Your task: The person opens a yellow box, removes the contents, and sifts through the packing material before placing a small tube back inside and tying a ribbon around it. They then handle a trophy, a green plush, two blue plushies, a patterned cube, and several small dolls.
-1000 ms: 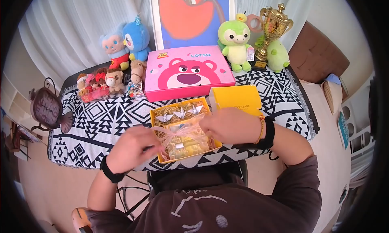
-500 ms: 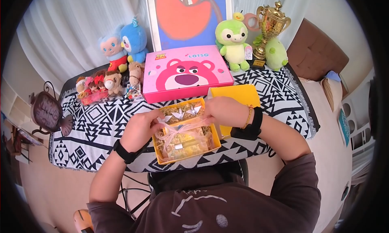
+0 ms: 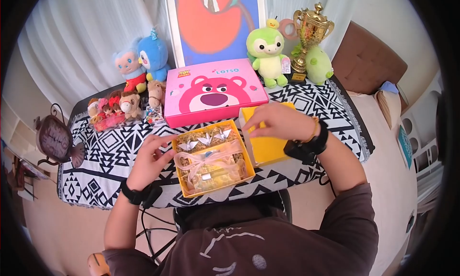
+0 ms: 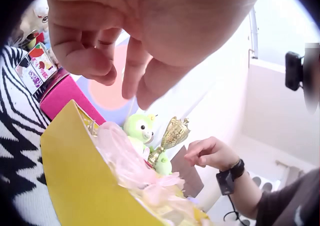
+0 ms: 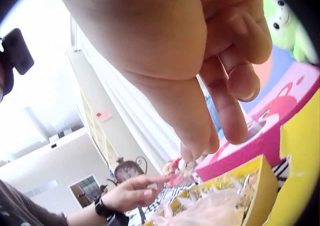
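An uncovered yellow box (image 3: 252, 174) lies near the table's front edge, holding shredded filler, several white paper cranes (image 3: 204, 140) along its back and a clear packet tied with a pink ribbon bow (image 3: 196, 163). The left hand (image 3: 152, 160) hovers by the box's left side, fingers loosely bent and holding nothing. Above the yellow lid (image 3: 270, 149), right of the box, hangs the right hand (image 3: 282, 122), its fingers relaxed with nothing between them. In the left wrist view the ribbon (image 4: 120, 148) spreads over the box's contents, apart from the fingers.
Behind the box lies a pink bear box (image 3: 215, 114). Plush toys, including a green one (image 3: 269, 60), and a gold trophy (image 3: 311, 36) stand at the back. A tray of small dolls (image 3: 115, 120) sits at the left, near a dark metal ornament (image 3: 55, 138).
Both hands have come away from the box and ribbon, the left one leftward and the right one rightward over the lid. The bow now lies uncovered. The head view has shifted slightly.
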A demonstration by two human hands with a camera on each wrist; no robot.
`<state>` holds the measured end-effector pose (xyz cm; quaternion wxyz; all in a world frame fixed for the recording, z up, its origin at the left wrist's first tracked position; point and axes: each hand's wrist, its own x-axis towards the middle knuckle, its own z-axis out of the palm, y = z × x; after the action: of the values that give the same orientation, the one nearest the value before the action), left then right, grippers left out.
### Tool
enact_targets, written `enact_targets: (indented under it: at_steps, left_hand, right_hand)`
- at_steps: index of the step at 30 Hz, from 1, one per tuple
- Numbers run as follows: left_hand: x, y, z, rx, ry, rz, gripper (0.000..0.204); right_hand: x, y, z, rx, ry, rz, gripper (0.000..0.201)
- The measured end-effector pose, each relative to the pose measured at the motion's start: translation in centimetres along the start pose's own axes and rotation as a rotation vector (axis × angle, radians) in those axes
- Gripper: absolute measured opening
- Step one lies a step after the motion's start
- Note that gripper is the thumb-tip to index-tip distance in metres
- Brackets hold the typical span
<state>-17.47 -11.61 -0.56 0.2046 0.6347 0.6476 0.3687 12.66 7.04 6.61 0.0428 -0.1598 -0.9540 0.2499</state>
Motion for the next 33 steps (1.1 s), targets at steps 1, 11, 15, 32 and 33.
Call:
enact_targets:
  at_steps: [1,11,15,32,33]
  left_hand:
    - [-0.4,0.1,0.0,-0.021,0.031,-0.024,0.047]
    - [-2.6,-0.1,4.1,-0.362,-0.094,-0.434,0.061]
    - [-2.5,-1.1,4.9,-0.312,-0.056,-0.444,0.059]
    - [-0.1,0.3,3.9,-0.017,0.075,-0.216,0.049]
    - [-0.1,0.7,3.9,0.005,0.104,-0.205,0.049]
  right_hand:
    - [-0.7,0.7,-0.5,-0.001,0.002,0.004,0.018]
    - [-7.5,12.3,4.7,0.097,0.453,0.676,0.036]
    - [-6.9,10.4,4.3,0.6,0.365,0.924,0.036]
    - [-7.8,10.5,6.6,0.874,0.459,0.789,0.034]
    - [-7.8,10.5,6.5,0.914,0.442,0.843,0.034]
